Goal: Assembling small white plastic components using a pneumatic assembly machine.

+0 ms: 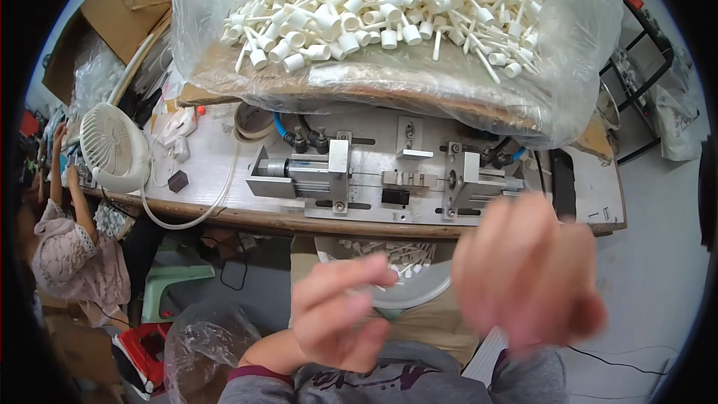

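My left hand (333,313) is over my lap with its fingers apart and partly bent, and nothing shows in it. Beneath its fingertips is a pale round basin (413,302) holding several small white pieces. My right hand (523,273) is raised at the table's front edge, smeared by motion, so whether it holds anything is hidden. Ahead of both hands is a metal bench fixture: a left air cylinder (310,170) and a right air cylinder (490,188) face a small slotted metal block (419,179) between them.
A large heap of white capped stick-like plastic parts (374,15) lies in a clear plastic bag (580,67) behind the fixture. To the left are a white fan (114,146), a tape roll (253,121) and a green stool (168,284). Another person (78,262) works at far left.
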